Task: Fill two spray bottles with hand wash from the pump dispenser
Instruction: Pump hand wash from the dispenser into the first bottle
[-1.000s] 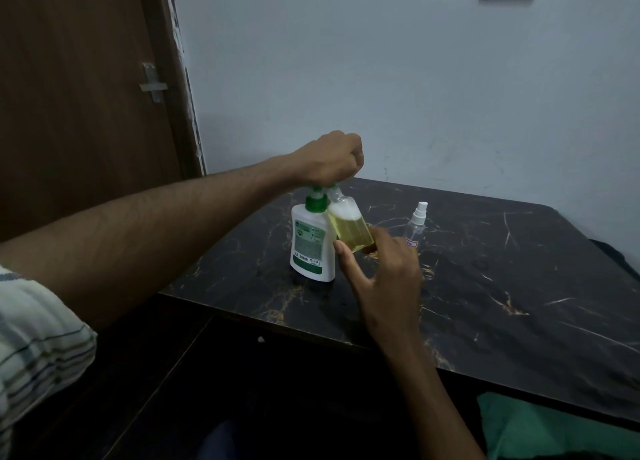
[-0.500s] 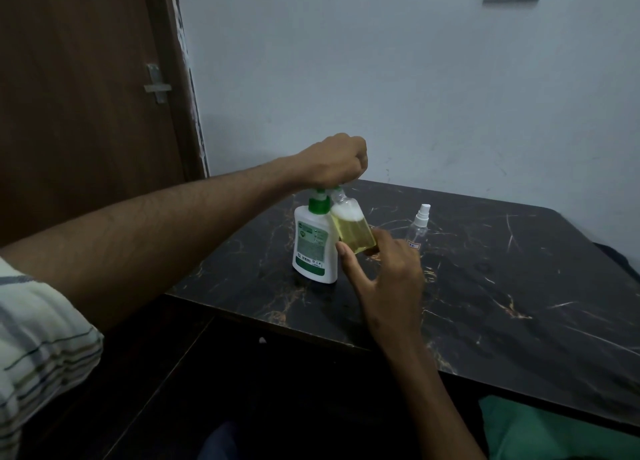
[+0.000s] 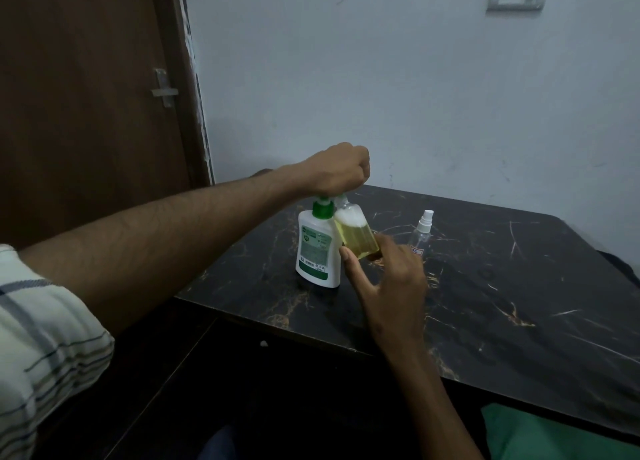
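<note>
**Fist on the pump, bottle held at the spout**

Curled into a fist, the left hand (image 3: pixel 337 169) sits on top of the dispenser's pump head, which it hides; whether the fingers wrap the head cannot be told. Right hand (image 3: pixel 388 272) pinches the tilted bottle (image 3: pixel 356 233) near its base, thumb in front, neck leaning under the fist.

Largest to smallest: one dark marble table (image 3: pixel 485 304); one white dispenser (image 3: pixel 317 248) with green collar, upright near the table's left front edge; two spray bottles. The held bottle touches the dispenser's right side and holds yellow liquid under white foam. The second bottle (image 3: pixel 422 233), clear and capped, stands just right of the right hand.
</note>
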A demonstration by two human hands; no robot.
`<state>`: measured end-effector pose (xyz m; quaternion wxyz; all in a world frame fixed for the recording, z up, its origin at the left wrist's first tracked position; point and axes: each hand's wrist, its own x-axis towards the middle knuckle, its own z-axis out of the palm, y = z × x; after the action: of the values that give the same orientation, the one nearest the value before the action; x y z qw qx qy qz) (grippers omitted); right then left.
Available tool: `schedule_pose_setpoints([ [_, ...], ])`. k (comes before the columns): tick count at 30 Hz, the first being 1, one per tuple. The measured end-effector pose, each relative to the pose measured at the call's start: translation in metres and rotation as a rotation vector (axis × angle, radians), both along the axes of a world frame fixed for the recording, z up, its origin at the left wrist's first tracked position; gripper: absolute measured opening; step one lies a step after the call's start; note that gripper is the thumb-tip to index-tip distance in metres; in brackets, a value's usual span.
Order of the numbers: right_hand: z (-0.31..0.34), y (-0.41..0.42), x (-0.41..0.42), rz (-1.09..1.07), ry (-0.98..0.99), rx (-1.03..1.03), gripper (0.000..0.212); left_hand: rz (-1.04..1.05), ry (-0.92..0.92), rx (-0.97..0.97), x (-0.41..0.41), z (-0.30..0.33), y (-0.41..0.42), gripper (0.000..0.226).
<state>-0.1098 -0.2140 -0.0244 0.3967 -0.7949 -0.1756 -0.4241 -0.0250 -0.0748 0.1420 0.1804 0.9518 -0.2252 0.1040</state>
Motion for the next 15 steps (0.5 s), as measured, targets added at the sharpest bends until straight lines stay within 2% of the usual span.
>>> schedule_pose_setpoints([
  [5,0.0016,0.0001,-0.0007,0.0,0.01,0.002,0.047,-0.006,0.007,0.005,-0.0024,0.0066,-0.0013,0.034],
  [8,0.0027,0.0003,-0.0013,-0.008,0.007,-0.006,0.046,-0.017,0.013,-0.009,-0.0036,0.0069,-0.0016,0.026],
  [12,0.002,0.0004,-0.0011,-0.003,0.003,-0.008,0.044,-0.008,0.016,-0.016,-0.0012,-0.0006,0.0002,0.037],
  [15,0.0013,0.0002,-0.0006,-0.002,0.01,-0.009,0.046,-0.016,0.011,0.003,-0.0017,0.002,0.0,0.038],
])
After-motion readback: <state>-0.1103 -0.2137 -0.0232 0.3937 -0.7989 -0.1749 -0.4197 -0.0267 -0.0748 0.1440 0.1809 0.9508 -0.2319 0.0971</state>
